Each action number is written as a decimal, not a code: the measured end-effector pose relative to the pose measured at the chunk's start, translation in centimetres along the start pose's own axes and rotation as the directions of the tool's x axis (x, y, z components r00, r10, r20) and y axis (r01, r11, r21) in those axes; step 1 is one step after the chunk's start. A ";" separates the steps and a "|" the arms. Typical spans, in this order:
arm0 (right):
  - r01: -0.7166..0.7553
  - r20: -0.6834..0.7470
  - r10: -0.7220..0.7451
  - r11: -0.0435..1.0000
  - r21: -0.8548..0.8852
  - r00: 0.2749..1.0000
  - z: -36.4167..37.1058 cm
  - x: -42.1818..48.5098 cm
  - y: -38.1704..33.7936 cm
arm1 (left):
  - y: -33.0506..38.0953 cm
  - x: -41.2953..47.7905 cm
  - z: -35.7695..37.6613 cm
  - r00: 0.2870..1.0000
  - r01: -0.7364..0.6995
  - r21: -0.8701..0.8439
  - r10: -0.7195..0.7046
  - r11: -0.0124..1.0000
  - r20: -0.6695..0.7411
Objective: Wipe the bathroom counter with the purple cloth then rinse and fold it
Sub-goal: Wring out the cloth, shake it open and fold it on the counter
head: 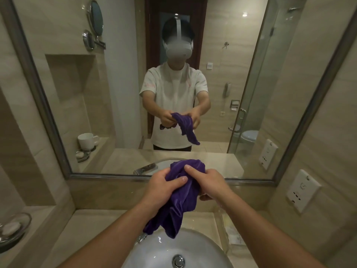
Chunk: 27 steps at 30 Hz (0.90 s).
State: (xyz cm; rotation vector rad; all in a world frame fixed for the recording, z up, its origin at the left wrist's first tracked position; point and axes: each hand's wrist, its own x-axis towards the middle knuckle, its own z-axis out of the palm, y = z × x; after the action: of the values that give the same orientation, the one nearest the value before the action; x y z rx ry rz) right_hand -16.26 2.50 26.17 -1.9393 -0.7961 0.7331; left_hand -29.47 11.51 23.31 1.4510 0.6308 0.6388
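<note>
- Purple cloth (185,198) is bunched into a wad between both my hands and held in the air. Its loose end hangs below my fingers, with the tip just over the back rim of the white sink basin (193,246).
- My left hand (164,190) grips the cloth's left side, fingers curled round the fabric and the thumb (179,179) pressed flat across the front of the wad.
- My right hand (210,182) clasps the right side. Its index finger (193,169) lies straight over the top of the bundle and the rest wrap underneath, where I cannot make out their tips.
- Straight below my fingers, the basin shows a metal drain plug (178,261).
- A bit of chrome faucet (142,237) peeks out beside the hanging cloth, below my left fingers.
- Beige stone counter (92,225) surrounds the basin. Far to the left of my left fingers a glass soap dish (29,217) holds a pale soap (11,228).
- Beyond my fingertips the mirror (116,93) reflects both hands on the cloth.
- To the right of my right fingers, a white wall socket (303,187) sits on the tiles.
</note>
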 end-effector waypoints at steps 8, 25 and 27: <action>0.049 -0.180 -0.070 0.991 -0.122 0.981 -0.5 0.7 -1.9 | -0.1 -0.5 1.0 0.971 -0.237 0.136 0.236 0.962 0.024; -0.013 0.032 -0.008 0.787 0.616 0.999 -1.5 0.7 -5.2 | -0.2 0.0 -2.3 0.939 0.344 -0.372 -0.308 0.862 0.155; -0.096 0.176 -0.011 0.803 0.588 0.984 -2.5 -0.2 -6.0 | -0.1 0.7 -2.3 0.940 0.336 -0.412 -0.274 0.847 0.203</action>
State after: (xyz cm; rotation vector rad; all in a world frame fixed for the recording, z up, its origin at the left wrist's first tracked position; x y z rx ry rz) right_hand -15.92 3.47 32.56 -1.3335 -0.5298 1.0468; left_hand -30.70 13.58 23.18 0.9316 0.5502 0.3912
